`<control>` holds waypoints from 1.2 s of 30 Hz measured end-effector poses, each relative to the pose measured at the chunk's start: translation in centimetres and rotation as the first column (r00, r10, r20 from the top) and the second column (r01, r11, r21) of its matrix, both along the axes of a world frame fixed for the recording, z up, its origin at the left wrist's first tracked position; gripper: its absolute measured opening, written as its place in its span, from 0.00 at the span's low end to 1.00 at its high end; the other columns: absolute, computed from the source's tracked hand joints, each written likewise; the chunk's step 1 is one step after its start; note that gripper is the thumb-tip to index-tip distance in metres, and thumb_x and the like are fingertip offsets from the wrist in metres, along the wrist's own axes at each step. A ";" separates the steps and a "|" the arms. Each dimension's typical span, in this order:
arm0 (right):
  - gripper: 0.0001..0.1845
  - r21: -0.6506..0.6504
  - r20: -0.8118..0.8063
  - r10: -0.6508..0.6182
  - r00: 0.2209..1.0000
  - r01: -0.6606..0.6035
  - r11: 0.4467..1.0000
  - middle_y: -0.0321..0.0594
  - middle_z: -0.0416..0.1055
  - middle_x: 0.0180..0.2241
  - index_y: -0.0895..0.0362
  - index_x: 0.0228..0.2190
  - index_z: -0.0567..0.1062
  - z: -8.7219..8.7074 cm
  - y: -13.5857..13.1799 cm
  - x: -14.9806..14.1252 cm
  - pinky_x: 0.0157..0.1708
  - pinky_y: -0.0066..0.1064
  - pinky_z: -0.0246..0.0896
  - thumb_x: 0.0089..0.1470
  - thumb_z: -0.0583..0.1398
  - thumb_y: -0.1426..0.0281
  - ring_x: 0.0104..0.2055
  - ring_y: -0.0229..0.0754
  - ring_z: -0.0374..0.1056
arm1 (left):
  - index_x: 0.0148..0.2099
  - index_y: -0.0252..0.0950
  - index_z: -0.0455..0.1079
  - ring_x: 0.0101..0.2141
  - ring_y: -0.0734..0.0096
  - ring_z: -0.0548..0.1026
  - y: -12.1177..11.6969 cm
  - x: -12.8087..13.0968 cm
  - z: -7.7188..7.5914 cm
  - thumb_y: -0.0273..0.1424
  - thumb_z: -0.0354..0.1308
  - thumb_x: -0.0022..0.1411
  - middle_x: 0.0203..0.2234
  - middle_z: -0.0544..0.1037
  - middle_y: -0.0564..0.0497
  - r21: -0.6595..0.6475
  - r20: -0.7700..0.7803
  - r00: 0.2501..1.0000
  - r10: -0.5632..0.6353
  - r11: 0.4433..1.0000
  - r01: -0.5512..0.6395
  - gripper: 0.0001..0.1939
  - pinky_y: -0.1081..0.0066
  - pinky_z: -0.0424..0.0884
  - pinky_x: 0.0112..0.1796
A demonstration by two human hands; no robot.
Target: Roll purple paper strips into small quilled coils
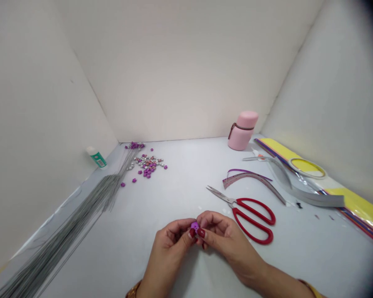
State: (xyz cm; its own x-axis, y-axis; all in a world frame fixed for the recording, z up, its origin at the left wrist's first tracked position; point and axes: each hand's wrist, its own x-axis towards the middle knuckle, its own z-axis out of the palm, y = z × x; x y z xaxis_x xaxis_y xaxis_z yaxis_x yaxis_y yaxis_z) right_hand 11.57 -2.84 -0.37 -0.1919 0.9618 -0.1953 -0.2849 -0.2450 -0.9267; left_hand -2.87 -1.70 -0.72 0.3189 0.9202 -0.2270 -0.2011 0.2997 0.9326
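A small purple folded paper star (194,226) is pinched between the fingertips of both hands, low in the middle of the head view. My left hand (175,240) grips its left side, thumb and fingers closed. From the right, my right hand (222,238) pinches it too, the thumb against its lower edge. The star's underside is hidden by the fingers. Just beyond my right hand lie red-handled scissors (255,220), blades parted slightly. Further left sits a pile of purple and silver paper stars (149,164).
A bundle of grey wires (81,219) runs along the left, with purple stars (135,145) at its far end. A glue stick (97,158) is by the left wall. Paper strips (251,176), a pink bottle (243,131), a tape roll (307,167) and yellow sheets (357,203) are on the right.
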 end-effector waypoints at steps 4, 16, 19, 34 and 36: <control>0.09 -0.023 -0.020 0.005 1.000 -0.006 1.000 0.34 0.67 0.21 0.59 0.23 0.68 -0.1 0.2 0.0 0.24 0.24 0.52 0.42 0.64 0.69 0.23 0.32 0.59 | 0.35 0.31 0.73 0.29 0.69 0.73 0.0 0.0 -0.1 0.32 0.61 0.50 0.26 0.79 0.47 -0.007 -0.015 1.000 0.017 1.000 -0.017 0.10 0.71 0.68 0.35; 0.14 -0.067 0.044 -0.004 0.999 0.007 0.998 0.35 0.69 0.20 0.59 0.24 0.68 -0.1 0.3 0.2 0.24 0.25 0.54 0.41 0.65 0.64 0.23 0.34 0.62 | 0.38 0.33 0.73 0.32 0.68 0.74 0.0 -0.2 -0.1 0.33 0.59 0.53 0.30 0.80 0.47 0.049 -0.073 0.997 0.012 0.999 -0.008 0.11 0.72 0.68 0.36; 0.14 -0.075 0.047 -0.014 0.999 0.017 0.997 0.34 0.69 0.19 0.58 0.25 0.67 -0.1 0.4 0.2 0.24 0.26 0.53 0.41 0.65 0.64 0.22 0.34 0.62 | 0.39 0.34 0.73 0.33 0.67 0.74 -0.1 -0.3 0.0 0.32 0.58 0.54 0.31 0.79 0.48 0.104 -0.112 0.994 0.013 0.995 -0.001 0.10 0.73 0.68 0.36; 0.12 -0.066 0.026 -0.014 1.000 0.016 0.998 0.32 0.69 0.18 0.58 0.27 0.66 -0.2 0.4 0.2 0.23 0.24 0.52 0.43 0.64 0.65 0.22 0.33 0.61 | 0.37 0.33 0.73 0.32 0.68 0.74 -0.5 -0.1 0.5 0.31 0.58 0.54 0.29 0.79 0.48 0.101 -0.080 0.997 0.002 0.995 0.006 0.09 0.73 0.69 0.35; 0.12 -0.071 0.028 -0.012 1.000 0.014 0.997 0.32 0.68 0.18 0.58 0.27 0.67 0.0 0.4 0.2 0.23 0.24 0.52 0.43 0.64 0.66 0.22 0.33 0.61 | 0.38 0.33 0.73 0.32 0.68 0.74 -0.5 0.0 0.4 0.31 0.58 0.54 0.29 0.79 0.47 0.089 -0.082 0.997 0.006 0.996 0.001 0.10 0.73 0.68 0.35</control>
